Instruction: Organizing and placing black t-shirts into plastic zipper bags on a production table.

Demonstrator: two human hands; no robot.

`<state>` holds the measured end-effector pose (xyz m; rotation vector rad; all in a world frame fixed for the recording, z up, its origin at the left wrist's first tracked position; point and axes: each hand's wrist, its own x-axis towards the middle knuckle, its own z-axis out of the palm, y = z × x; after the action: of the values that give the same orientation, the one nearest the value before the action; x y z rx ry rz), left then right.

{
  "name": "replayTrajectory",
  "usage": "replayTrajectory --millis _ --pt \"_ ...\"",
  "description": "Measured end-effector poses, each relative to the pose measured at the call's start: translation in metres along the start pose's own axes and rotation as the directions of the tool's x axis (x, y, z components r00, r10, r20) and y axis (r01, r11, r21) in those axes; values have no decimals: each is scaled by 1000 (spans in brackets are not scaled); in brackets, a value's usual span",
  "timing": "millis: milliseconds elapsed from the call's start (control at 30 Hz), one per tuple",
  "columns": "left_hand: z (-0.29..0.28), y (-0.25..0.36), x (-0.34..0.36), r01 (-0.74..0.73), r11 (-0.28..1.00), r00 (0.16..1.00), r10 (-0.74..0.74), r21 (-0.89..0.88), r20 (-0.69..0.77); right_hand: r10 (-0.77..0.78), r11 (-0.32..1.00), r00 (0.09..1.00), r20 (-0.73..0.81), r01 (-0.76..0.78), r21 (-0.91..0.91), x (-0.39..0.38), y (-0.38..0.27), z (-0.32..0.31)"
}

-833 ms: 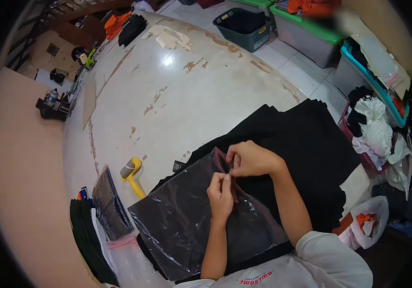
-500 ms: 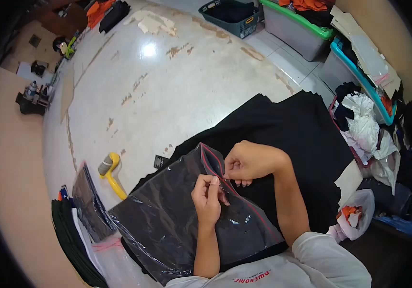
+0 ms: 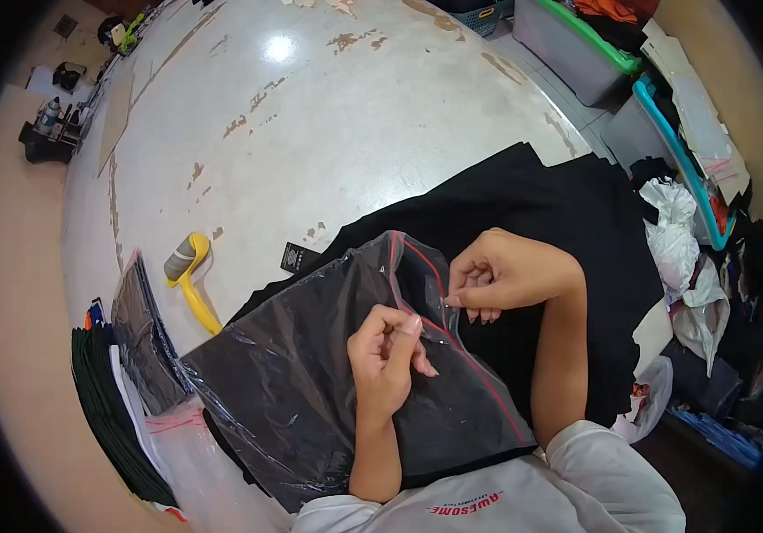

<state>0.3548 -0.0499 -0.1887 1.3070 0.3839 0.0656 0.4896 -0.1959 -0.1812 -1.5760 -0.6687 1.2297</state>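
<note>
- Your right hand [image 3: 513, 274] has drawn away from your left hand [image 3: 383, 362] since the earlier frames, and the mouth of the plastic bag [image 3: 279, 373] now gapes wider between them.
- From the head view, the only one you have, the bag lies in front of you at the near side of the table [image 3: 248, 191], its mouth turned to your right.
- Your left hand pinches the near edge of the mouth between thumb and forefinger, its other fingers loosely curled.
- Your right hand, bent at the wrist, pinches the far edge with thumb and fingertips, the remaining fingers curled in.
- Red lines run along both edges of the mouth, and dark cloth shows through the clear plastic.
- Beneath the bag and beyond it, you have black cloth [image 3: 577, 213] spread out, with a small black tag [image 3: 298, 258] by its left edge.
- On your left, a yellow-handled roller [image 3: 187, 286] lies on the table, its handle end just beside the bag.
- Nearer your left edge are a bagged stack [image 3: 146, 342], dark green cloth [image 3: 110, 417] and clear bags [image 3: 212, 462].
- Past the table on your right stand a green-rimmed bin [image 3: 568, 62] and a blue-rimmed bin [image 3: 639, 133].
</note>
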Motion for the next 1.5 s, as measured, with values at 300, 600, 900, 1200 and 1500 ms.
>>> replayTrajectory --millis 300,600,900,1200,1500 --pt "-12 21 -9 -8 985 999 2 -175 -34 29 999 999 -22 -28 38 -1 0 0" --pt "-10 18 -7 36 999 999 -36 -2 -23 180 955 965 -188 -218 -203 -1 -21 17" --pt "-18 21 -5 261 965 949 -254 -13 184 173 936 978 -115 -200 -289 -8 -27 18" --pt "-3 3 -1 294 905 925 -351 309 148 168 939 980 -111 -193 -285 -7 -20 19" --pt "3 -10 0 104 937 972 -167 334 164 125 917 974 -187 -186 -353 -11 -18 27"
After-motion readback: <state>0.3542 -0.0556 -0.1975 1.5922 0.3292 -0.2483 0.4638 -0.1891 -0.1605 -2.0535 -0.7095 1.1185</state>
